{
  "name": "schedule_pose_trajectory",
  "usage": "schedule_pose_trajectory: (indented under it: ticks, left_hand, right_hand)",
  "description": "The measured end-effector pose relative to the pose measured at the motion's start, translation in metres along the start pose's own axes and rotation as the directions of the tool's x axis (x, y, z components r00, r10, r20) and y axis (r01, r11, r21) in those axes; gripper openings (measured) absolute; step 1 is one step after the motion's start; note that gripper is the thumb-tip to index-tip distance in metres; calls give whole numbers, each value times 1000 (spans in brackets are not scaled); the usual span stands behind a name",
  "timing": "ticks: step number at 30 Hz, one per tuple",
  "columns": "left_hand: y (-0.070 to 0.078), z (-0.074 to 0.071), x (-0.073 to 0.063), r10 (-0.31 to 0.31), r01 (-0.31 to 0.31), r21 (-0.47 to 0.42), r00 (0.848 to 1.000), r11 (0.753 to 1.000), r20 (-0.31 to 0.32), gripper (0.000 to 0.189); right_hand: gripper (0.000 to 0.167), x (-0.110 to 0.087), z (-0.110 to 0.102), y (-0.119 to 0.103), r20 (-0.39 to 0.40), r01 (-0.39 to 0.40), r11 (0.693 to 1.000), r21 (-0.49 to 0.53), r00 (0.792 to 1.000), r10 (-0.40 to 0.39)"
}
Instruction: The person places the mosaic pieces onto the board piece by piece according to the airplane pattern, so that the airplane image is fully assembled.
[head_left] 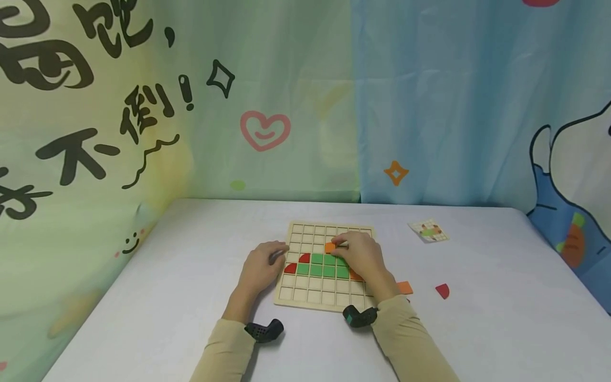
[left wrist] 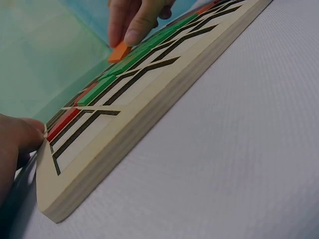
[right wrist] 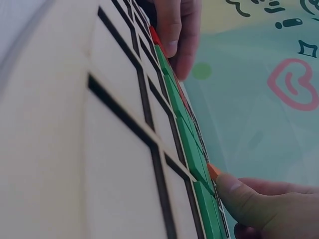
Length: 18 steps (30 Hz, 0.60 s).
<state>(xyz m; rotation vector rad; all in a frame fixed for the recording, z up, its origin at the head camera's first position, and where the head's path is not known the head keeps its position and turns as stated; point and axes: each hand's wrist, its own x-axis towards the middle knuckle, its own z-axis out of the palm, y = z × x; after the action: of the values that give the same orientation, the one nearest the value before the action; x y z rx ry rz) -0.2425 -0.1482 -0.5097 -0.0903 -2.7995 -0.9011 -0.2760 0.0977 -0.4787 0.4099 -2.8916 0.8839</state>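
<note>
A wooden grid board (head_left: 305, 305) lies on the table with red, green and orange tiles set in it. My right hand (head_left: 360, 254) is over its upper right part, thumb and finger pinching an orange square tile (head_left: 330, 248) just above the green tiles (head_left: 329, 271). In the left wrist view, the orange tile (left wrist: 119, 52) is tilted at the board surface. At the board's left edge, my left hand (head_left: 261, 267) rests with thumb and fingertip touching the rim, near two red quarter-round tiles (head_left: 290, 268). The right hand and forearm hide part of the board's right side.
To the right of the board lie a loose orange tile (head_left: 404, 287) and a red quarter-round tile (head_left: 443, 291). Another red bit shows beside the right sleeve. A small pattern card (head_left: 428, 231) lies at the back right. A printed curtain (head_left: 305, 63) hangs behind the white table (head_left: 501, 329).
</note>
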Motion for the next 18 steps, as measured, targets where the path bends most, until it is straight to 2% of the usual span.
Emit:
schedule_pose_trajectory:
  ticks: [11,18]
  left_hand:
    - [0,-1,1,-10,10,6,1000,1000,8,30]
    - [1,-1,0,9,-9,8,1000,1000,-2,30]
  right_hand:
    - [29,0,2,-2,-11,0,1000,-3,1000,-1]
    - [31,2,2,-2,-6,-13,1000,-10,1000,13]
